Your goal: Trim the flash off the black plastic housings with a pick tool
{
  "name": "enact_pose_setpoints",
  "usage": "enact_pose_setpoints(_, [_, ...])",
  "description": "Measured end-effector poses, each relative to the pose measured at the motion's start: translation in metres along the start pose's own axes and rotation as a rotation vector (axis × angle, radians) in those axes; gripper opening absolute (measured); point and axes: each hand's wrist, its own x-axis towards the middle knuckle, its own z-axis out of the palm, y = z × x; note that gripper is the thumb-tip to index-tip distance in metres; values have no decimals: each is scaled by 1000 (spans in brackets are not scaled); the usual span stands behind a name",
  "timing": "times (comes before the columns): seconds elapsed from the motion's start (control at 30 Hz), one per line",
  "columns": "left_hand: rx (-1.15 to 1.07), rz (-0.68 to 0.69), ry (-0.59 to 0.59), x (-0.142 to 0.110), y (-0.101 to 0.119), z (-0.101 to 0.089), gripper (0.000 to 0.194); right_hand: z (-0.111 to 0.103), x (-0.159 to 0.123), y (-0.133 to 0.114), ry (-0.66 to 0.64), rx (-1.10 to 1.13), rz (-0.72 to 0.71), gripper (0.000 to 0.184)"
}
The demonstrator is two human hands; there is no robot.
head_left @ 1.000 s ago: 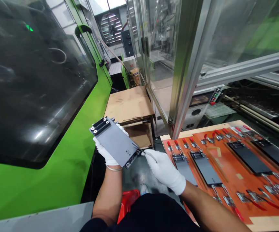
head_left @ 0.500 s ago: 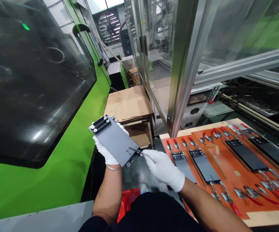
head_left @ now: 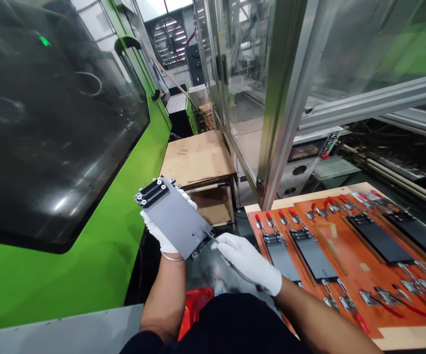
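The light is bright and fairly even, falling from overhead and from the pale opening point(head_left: 165, 9) at the upper middle of the frame. White glare streaks the dark machine window point(head_left: 50, 128) at left, while the grey plate point(head_left: 174, 219) carries a soft sheen and my right glove point(head_left: 246, 263) nearly blows out. Shadows stay faint. Aluminium uprights point(head_left: 283, 108) bend toward the edges, and the distant fan point(head_left: 169, 42) looks slightly soft, I think

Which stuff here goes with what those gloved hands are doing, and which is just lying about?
With the hands: left gloved hand, grey plate, right gloved hand, thin metal tool, orange clamp board.

Just about: cardboard sheets, red plastic object, green machine.
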Motion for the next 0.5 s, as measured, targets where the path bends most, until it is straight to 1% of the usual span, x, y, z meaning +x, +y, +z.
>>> enact_pose_setpoints(0.1, [15, 1, -22, 1, 0, -2, 69, 6, 1, 1, -27, 224, 114, 16])
enact_pose_setpoints(0.17, [27, -1, -32, 2, -1, -4, 70, 10, 0, 4, -26, 338, 165, 20])
enact_pose_setpoints(0.23, [32, -8, -36, 3, -1, -5, 68, 13, 0, 9, 1, 412, 202, 24])
enact_pose_setpoints(0.27, [30, -14, -35, 4, -2, -5, 67, 13, 0, 11, 38, 422, 206, 25])
enact_pose_setpoints(0.33, [18, -28, -27, 4, -2, -5, 64, 13, -1, 14, 139, 363, 176, 24])
enact_pose_setpoints(0.4, [9, -32, -18, 5, -3, -4, 63, 11, -3, 13, 198, 209, 103, 22])
enact_pose_setpoints(0.43, [9, -30, -15, 5, -4, -3, 65, 9, -4, 12, 196, 115, 58, 21])
enact_pose_setpoints(0.5, [16, -23, -14, 6, -5, -1, 69, 8, -8, 8, 142, -66, -17, 22])
